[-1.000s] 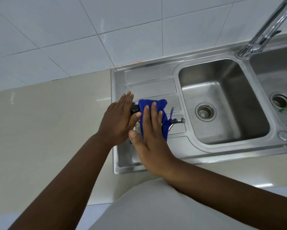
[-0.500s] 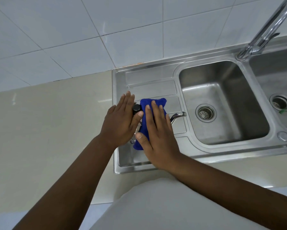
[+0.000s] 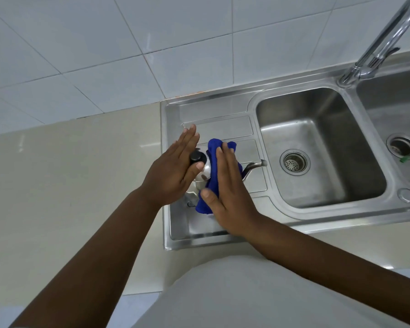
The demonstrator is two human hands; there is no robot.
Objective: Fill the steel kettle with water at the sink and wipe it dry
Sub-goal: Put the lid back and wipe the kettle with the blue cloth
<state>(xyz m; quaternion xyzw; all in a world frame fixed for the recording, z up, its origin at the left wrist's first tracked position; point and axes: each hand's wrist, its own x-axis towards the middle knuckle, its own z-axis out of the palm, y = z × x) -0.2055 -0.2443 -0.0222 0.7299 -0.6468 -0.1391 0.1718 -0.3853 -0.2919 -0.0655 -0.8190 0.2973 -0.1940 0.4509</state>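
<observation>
From the head camera, the kettle [image 3: 205, 172] stands on the draining board of the sink [image 3: 218, 129], between the two hands, its spout [image 3: 253, 165] pointing right toward the basin [image 3: 317, 143]. The left hand [image 3: 173, 171] lies flat against the kettle's left side, fingers straight and together, thumb beside the black lid knob [image 3: 196, 157]. The right hand [image 3: 227, 192], fingers also straight, presses a blue cloth [image 3: 213, 159] onto the kettle's top and right side. The tap [image 3: 384, 41] rises at the far right.
</observation>
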